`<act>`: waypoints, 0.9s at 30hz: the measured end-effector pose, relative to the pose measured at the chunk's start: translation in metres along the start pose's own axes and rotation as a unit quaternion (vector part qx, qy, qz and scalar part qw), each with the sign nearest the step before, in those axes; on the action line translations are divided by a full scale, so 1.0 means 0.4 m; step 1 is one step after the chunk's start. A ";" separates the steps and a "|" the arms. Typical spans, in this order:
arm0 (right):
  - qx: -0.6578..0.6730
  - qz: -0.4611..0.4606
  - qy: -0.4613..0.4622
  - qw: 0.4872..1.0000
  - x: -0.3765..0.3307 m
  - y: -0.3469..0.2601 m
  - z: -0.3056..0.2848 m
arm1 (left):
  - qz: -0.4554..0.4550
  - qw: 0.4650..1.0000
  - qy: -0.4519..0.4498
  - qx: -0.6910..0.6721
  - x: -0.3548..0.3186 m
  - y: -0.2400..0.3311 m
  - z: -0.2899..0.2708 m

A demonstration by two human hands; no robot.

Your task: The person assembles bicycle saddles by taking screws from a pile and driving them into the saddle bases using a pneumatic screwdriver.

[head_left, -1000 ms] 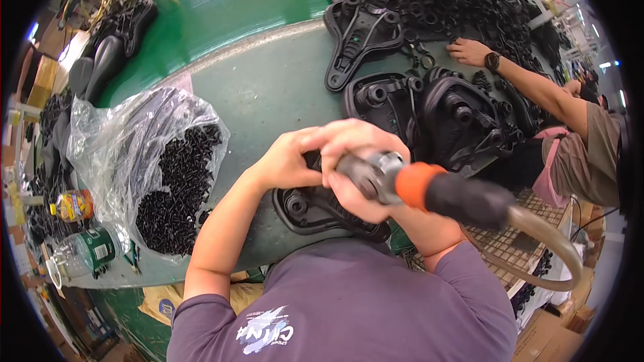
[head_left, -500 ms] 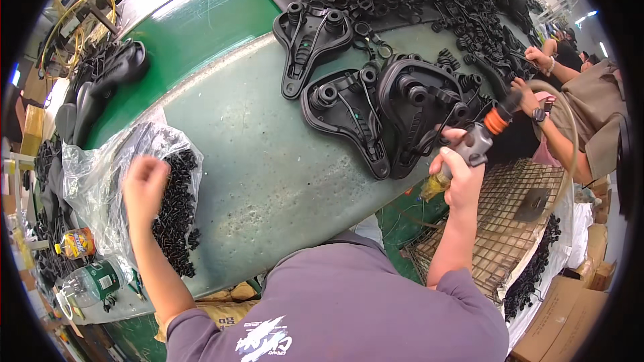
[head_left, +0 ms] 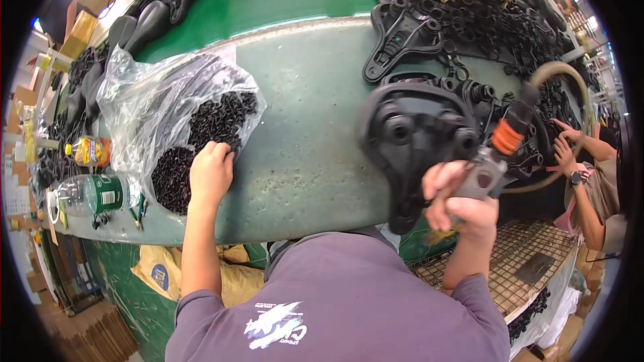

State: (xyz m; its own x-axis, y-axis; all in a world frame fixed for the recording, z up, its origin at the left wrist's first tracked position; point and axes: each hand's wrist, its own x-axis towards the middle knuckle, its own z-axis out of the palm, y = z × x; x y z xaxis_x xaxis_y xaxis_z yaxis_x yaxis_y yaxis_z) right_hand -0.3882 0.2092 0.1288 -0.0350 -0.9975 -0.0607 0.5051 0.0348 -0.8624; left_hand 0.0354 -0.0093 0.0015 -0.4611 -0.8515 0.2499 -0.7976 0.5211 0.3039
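My left hand is at the edge of a pile of small black screws in an open clear plastic bag. Its fingers are drawn together; what they pinch, if anything, is too small to make out. My right hand grips a grey air screwdriver with an orange ring, its dark tip pointing up and away. Beside those fingers, a black bicycle saddle lies underside up, blurred by motion; its narrow nose points toward me. Whether the fingers hook its edge is hard to see.
Another upturned saddle lies farther back, near a heap of black clamp parts. A pale hose arches at the right, near a co-worker's hands. Bottles stand at the left; a wire rack sits low right.
My view has swung left, shifting the bench rightward in the picture. The near saddle has come closer to me beside my right hand. My left hand has settled at the screws, fingers closed.
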 end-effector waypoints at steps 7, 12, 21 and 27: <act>0.058 0.250 -0.079 0.963 0.187 0.187 0.018 | 0.087 0.996 0.031 -0.003 0.040 0.019 0.031; -0.166 0.143 -0.076 0.973 0.172 0.160 -0.002 | 0.031 0.993 0.110 -0.009 0.001 0.022 0.051; -0.045 -0.180 -0.037 0.982 0.099 0.022 0.167 | -0.253 0.733 0.077 -0.627 -0.043 0.148 -0.014; -0.020 -0.301 -0.171 0.938 0.151 0.055 0.233 | -0.223 0.541 -0.006 -0.811 -0.085 0.328 -0.031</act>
State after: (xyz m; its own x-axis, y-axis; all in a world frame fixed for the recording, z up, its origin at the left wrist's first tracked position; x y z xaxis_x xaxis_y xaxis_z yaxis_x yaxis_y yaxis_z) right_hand -0.2990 0.1440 0.1530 -0.0218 -0.7985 0.6016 0.4498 -0.5453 -0.7074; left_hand -0.0487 0.0887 0.0444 -0.3745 -0.9089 -0.1834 0.5542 -0.3780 0.7416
